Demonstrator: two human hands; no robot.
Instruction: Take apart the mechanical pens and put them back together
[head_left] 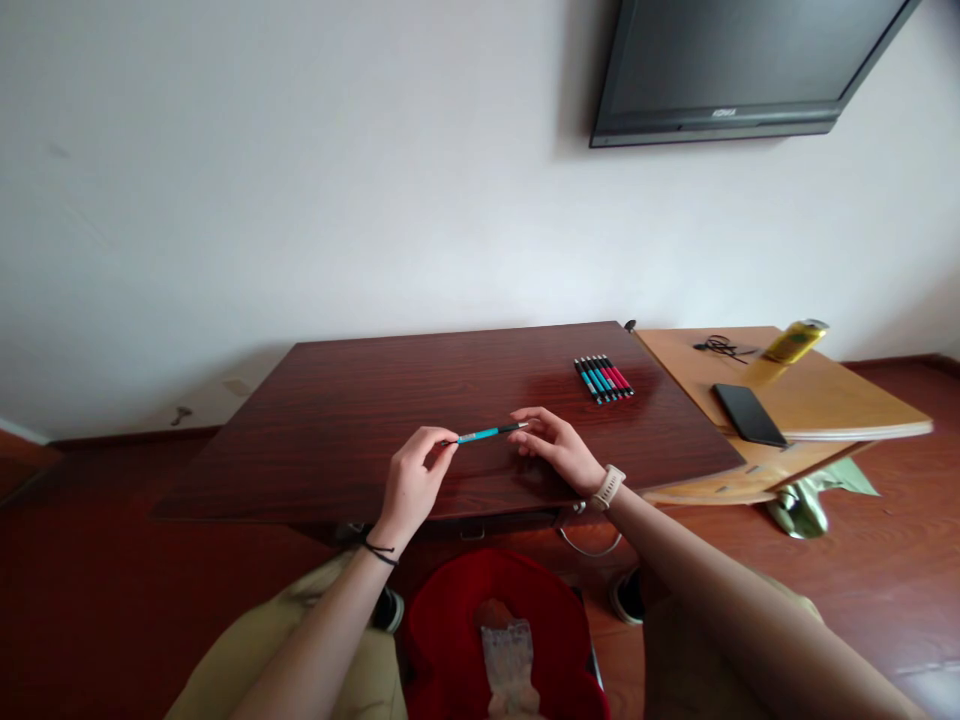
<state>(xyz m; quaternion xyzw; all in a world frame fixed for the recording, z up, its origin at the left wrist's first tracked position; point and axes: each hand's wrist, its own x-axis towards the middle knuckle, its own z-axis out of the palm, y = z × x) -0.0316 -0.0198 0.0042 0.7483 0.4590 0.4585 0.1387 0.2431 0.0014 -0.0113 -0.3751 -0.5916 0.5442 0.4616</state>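
Note:
A blue and black pen (480,435) is held almost level above the dark wooden table (360,400). My left hand (415,477) pinches its left end between thumb and fingertips. At the other end, my right hand (559,448) has its fingers apart around the pen's pale tip; whether a fingertip touches it, I cannot tell. Farther back and to the right, several blue and red pens (604,379) with black ends lie side by side in a neat row.
On the lighter wooden table (847,400) at the right are a black phone (748,414), a dark cable (721,347) and a yellow can (795,342). A television (750,70) hangs on the wall. Below the table's front edge is a red stool (435,610).

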